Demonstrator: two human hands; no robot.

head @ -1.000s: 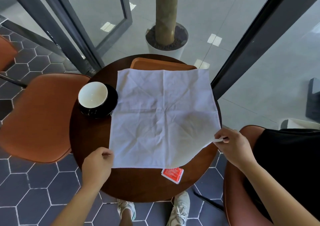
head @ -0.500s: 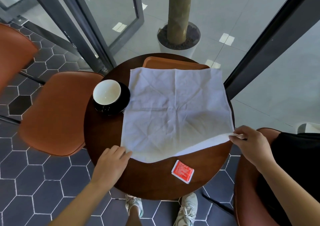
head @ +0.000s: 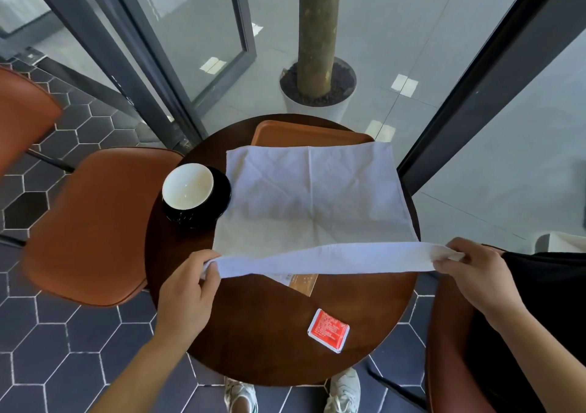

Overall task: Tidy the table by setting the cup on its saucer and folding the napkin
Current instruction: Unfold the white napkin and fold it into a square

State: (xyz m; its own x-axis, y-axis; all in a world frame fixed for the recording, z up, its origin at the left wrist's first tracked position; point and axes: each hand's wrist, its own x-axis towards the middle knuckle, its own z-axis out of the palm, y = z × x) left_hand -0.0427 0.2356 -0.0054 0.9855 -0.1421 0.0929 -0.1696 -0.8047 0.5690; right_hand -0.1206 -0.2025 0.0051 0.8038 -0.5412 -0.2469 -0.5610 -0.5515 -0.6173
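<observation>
A white cloth napkin [head: 312, 197] lies spread over the round dark wooden table [head: 253, 333], its far part resting on an orange tray [head: 285, 132]. The napkin's near edge is lifted off the table and stretched between my hands. My left hand [head: 187, 289] pinches the near left corner, and my right hand [head: 472, 273] pinches the near right corner. A cup [head: 187, 186], white inside and dark outside, sits on a black saucer [head: 218, 190] at the table's left, touching the napkin's left edge.
A red sachet [head: 328, 330] lies on the near right of the table. A pale packet [head: 301, 282] shows under the lifted napkin edge. Orange chairs stand at the left [head: 92, 222] and right. A potted tree trunk [head: 317, 73] stands behind glass.
My left hand has taken hold of the near left corner. Both hands have raised the napkin's near edge off the table, uncovering a pale packet beneath. The view has shifted.
</observation>
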